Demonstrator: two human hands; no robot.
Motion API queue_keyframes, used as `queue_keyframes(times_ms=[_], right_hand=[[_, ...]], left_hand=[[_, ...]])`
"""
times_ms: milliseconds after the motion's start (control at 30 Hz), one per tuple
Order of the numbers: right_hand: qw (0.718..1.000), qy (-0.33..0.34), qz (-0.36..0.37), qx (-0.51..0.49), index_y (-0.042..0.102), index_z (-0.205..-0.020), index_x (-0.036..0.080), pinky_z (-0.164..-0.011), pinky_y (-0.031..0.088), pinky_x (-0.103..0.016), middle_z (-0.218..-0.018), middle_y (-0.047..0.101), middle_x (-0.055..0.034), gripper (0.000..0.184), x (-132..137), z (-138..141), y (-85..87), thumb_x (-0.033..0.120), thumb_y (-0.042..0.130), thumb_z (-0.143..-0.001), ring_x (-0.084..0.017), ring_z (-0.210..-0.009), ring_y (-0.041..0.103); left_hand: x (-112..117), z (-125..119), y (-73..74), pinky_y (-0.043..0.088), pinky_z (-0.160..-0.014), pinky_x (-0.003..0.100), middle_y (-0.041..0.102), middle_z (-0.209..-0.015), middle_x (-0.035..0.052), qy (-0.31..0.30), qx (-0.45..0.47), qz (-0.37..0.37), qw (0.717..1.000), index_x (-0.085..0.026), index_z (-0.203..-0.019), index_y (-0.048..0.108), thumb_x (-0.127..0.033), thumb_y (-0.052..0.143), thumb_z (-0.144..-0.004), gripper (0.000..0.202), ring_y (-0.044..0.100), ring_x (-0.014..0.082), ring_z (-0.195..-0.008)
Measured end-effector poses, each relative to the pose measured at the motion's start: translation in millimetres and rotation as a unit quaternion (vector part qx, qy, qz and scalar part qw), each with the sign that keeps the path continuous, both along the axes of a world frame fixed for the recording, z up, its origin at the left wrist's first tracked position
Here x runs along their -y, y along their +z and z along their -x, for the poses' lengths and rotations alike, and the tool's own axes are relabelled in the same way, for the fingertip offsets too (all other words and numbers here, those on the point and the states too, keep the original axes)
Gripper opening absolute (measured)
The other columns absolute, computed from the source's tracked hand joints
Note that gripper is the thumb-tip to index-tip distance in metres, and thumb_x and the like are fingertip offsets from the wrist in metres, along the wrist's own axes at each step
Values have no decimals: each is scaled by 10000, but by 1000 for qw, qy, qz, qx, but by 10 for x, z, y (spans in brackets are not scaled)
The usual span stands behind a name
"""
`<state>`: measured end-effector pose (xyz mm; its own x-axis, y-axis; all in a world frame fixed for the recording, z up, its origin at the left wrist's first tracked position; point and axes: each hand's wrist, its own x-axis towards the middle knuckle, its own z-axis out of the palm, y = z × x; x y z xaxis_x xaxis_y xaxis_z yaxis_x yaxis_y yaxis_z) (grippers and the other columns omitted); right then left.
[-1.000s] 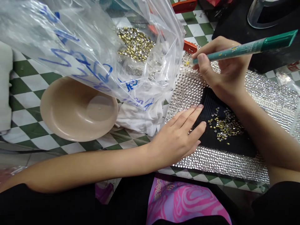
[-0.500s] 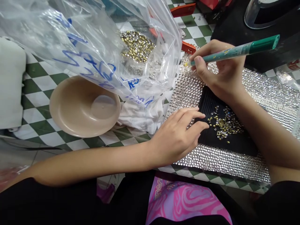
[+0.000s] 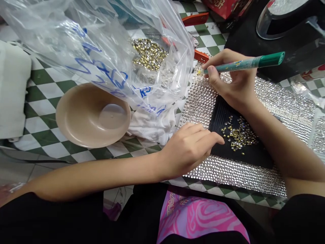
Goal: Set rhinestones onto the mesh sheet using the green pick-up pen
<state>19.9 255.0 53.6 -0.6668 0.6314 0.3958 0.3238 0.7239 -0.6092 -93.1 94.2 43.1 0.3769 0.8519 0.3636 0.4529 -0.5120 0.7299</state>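
Held in a writing grip, a green pen (image 3: 238, 65) lies in my right hand (image 3: 235, 79). Its pale yellow tip meets the far left part of a panel covered in rows of silver rhinestones (image 3: 196, 108). My left hand (image 3: 188, 147) rests palm down over the panel's near left side. Its fingers are curled, the forefinger reaching farthest, beside a black ridged area (image 3: 218, 115); the thumb and whatever is under the fingers are hidden. Loose gold-backed rhinestones (image 3: 240, 134) lie scattered on the black area, between my two hands.
A large clear plastic bag (image 3: 109, 64) with blue writing lies over the far left; gold-backed stones (image 3: 149, 54) show through it. Near it are a beige bowl (image 3: 76, 118), a crumpled white cloth (image 3: 154, 125) and orange-handled tools (image 3: 195, 19). A black object (image 3: 243, 37) stands far right.
My left hand's fingers have drawn in from spread to curled. My right hand keeps the pen at the far left part of the panel. The view has shifted slightly.
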Motion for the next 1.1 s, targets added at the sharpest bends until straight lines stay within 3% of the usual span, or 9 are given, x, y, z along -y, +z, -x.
queue_keyframes(times_ms=[467, 833, 1100], right_hand=[[1000, -6, 24, -9, 588, -753, 175, -593, 442, -248, -718, 604, -13, 74, 19, -25, -1, 171, 519, -778, -95, -640, 557], [999, 3, 41, -3, 595, -819, 245, -620, 456, -270, -776, 624, -14, 101, -23, -7, -22, 309, 517, -812, -107, -663, 546], [999, 6, 32, -20, 585, -774, 253, -591, 437, -293, -731, 599, -11, 47, -20, -20, -52, 270, 543, -787, -127, -642, 550]], left_hand=[[2, -4, 3, 363, -690, 289, 584, -784, 13, 2, -9, -20, 1000, -120, -987, 564, -78, 419, -855, 200, 455, 130, -745], [5, -20, 33, 376, -710, 300, 583, -800, 32, 2, -32, -36, 999, -110, -987, 570, -113, 389, -862, 221, 467, 142, -761], [22, -29, 27, 375, -699, 308, 578, -812, 36, -2, -45, -69, 997, -108, -984, 570, -111, 400, -843, 221, 468, 152, -763]])
